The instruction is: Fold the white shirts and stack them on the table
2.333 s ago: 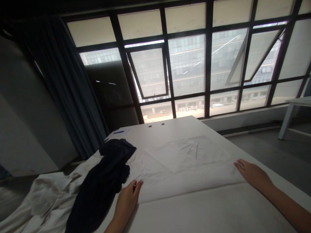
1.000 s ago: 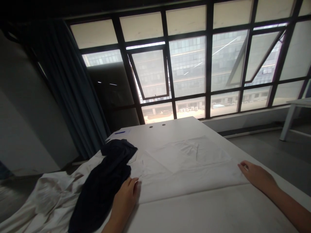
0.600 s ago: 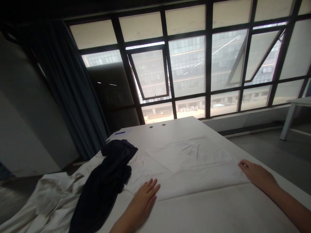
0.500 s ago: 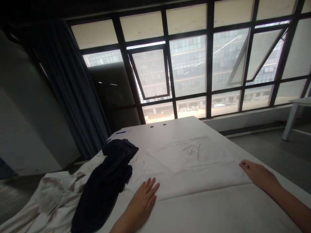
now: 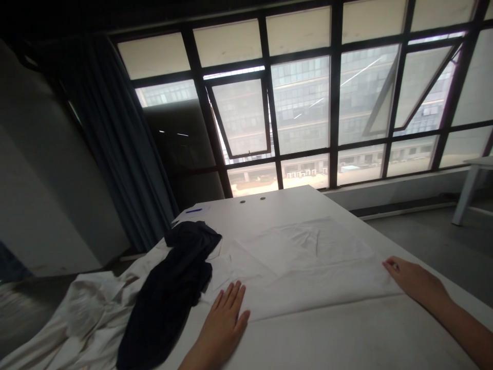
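Your left hand (image 5: 223, 321) lies flat with its fingers spread apart, the fingertips on the folded white cloth (image 5: 308, 277) just above its near fold, and the palm on the surface (image 5: 346, 334) beyond that edge. Your right hand (image 5: 414, 280) rests at the cloth's right end with its fingers close together, gripping nothing, and your forearm runs near the surface's right edge.

The cloth lies across the surface, its near fold running between your hands. To the left, a bunched white mass spills over the surface's left edge, but you cannot tell if it is the same piece. A crumpled navy garment (image 5: 169, 288) lies on it just beside your left hand. White surface continues past the cloth's far side, where a blue pen (image 5: 193, 210) lies near the far left corner.
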The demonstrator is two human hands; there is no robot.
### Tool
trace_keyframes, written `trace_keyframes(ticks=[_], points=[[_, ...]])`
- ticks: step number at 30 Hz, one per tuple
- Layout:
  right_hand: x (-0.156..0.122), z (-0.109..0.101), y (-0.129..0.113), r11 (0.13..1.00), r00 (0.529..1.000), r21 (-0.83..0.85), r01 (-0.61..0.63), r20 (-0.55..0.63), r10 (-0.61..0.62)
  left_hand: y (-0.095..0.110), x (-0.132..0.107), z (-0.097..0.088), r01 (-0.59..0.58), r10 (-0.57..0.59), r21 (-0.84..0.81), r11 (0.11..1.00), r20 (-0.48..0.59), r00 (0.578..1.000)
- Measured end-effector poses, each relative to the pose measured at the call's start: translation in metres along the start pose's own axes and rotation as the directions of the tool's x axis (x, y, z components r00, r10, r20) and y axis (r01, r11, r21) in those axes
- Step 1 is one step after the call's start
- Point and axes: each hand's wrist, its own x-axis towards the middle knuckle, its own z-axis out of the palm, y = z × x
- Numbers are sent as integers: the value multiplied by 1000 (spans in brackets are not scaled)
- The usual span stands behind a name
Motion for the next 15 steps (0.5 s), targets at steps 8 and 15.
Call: trace_keyframes(ticks=[8,15], points=[[-1,-2,-1,1000,999,-11,-20,27,20,-1,-1,6,11,-11,17,1000,-3,1000],[-1,-3,-3,1000,1000,-31,-1,8,1,-1,-1,4,15,-15,11,1000,7,1000]])
